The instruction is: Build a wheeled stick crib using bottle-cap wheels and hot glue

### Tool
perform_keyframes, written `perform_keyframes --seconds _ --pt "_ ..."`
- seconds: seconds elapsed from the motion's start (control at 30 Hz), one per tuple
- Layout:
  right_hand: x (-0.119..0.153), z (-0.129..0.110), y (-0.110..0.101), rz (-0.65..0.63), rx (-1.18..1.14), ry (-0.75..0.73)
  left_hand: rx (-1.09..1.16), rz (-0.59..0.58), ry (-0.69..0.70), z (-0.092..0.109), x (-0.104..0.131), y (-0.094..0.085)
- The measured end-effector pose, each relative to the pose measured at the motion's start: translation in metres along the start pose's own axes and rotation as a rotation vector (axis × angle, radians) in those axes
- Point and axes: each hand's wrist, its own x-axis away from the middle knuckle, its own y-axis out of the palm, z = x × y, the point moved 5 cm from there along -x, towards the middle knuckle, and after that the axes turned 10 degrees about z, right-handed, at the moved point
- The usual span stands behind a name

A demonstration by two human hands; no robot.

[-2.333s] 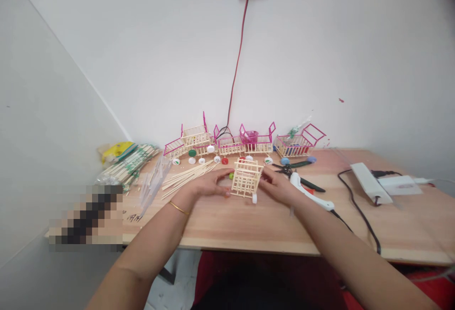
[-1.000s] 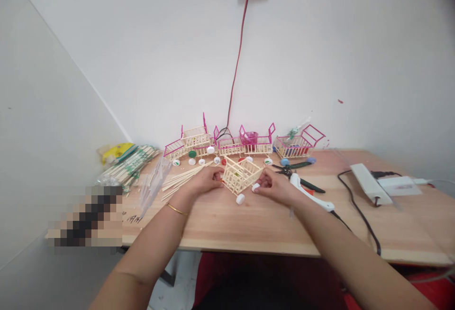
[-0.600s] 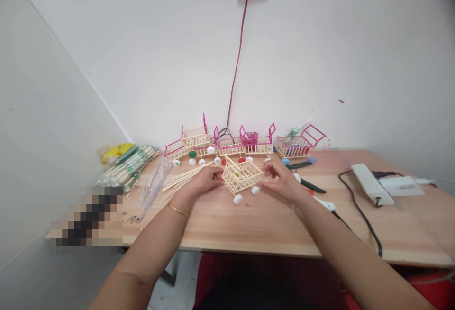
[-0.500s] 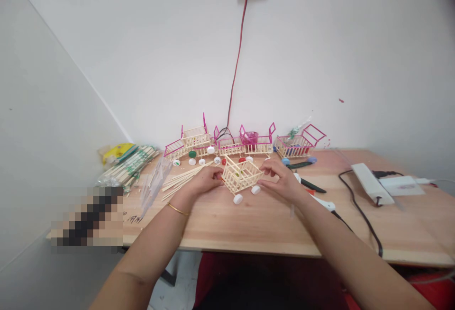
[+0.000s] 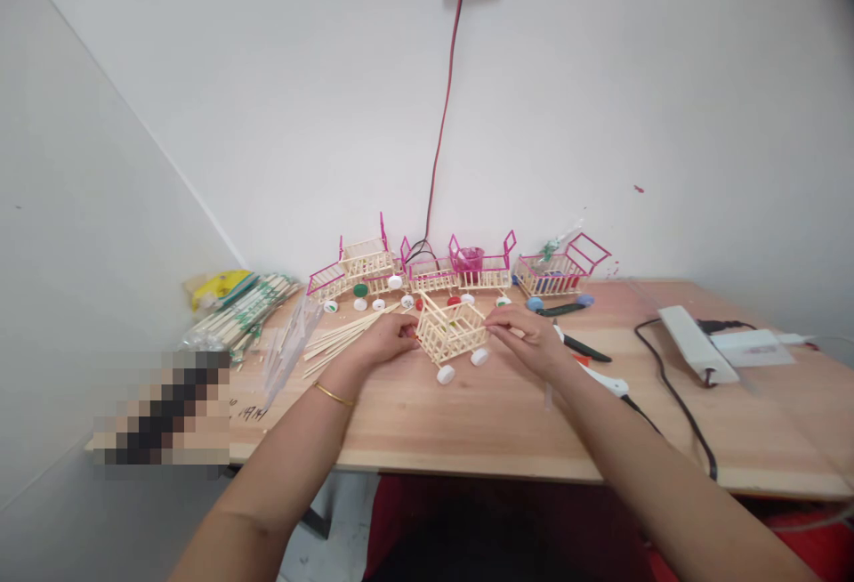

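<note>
A small cart of pale wooden sticks (image 5: 451, 335) stands on the wooden table (image 5: 427, 431) in front of me, two white wheels showing on its near side. My left hand (image 5: 390, 338) grips its left end between closed fingers. At its right end, my right hand (image 5: 524, 335) has thumb and fingertips pinched together on the cart's edge. Behind it stand several similar carts with magenta rims (image 5: 432, 276); one holds a magenta cup (image 5: 471, 260). Loose sticks (image 5: 340, 343) lie beside my left hand.
Bundled sticks in plastic (image 5: 246, 311) and a yellow packet (image 5: 223, 286) lie at the left. To the right are black-handled pliers (image 5: 587, 349), a white corded tool (image 5: 606, 383), a white power strip (image 5: 697, 343) and a black cable (image 5: 684, 413). A red cord hangs down the wall.
My right hand's fingers have closed from a looser spread into a pinch at the cart's right edge. My left hand and the cart are almost unmoved.
</note>
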Motion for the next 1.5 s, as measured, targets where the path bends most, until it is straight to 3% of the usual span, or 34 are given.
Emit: perform_keyframes --seconds 0.47,0.67,0.83,0.9,1.0,1.17,1.3,1.5 --pt "0.001 0.006 -0.014 0.136 0.156 0.264 0.045 0.026 0.011 0.001 -0.001 -0.001" --pt "0.002 0.01 -0.018 0.252 0.146 0.277 0.086 0.119 -0.017 -0.008 -0.005 -0.001" --pt "-0.002 0.001 -0.025 0.359 0.159 0.19 0.064 0.204 -0.046 -0.012 -0.008 -0.006" --pt "-0.003 -0.012 -0.021 0.3 0.176 0.091 0.04 0.25 -0.057 -0.01 -0.009 -0.011" --pt "-0.003 -0.041 -0.003 0.091 0.154 -0.046 0.02 0.319 -0.071 -0.007 -0.008 -0.018" --pt "0.011 -0.112 0.028 -0.296 0.103 -0.333 0.055 0.396 -0.081 -0.003 -0.006 -0.025" --pt "0.027 -0.157 0.039 -0.543 -0.029 -0.454 0.135 0.385 -0.063 0.001 -0.005 -0.025" --pt "0.03 -0.165 0.052 -0.523 0.052 -0.477 0.396 0.174 0.113 0.017 -0.002 -0.013"
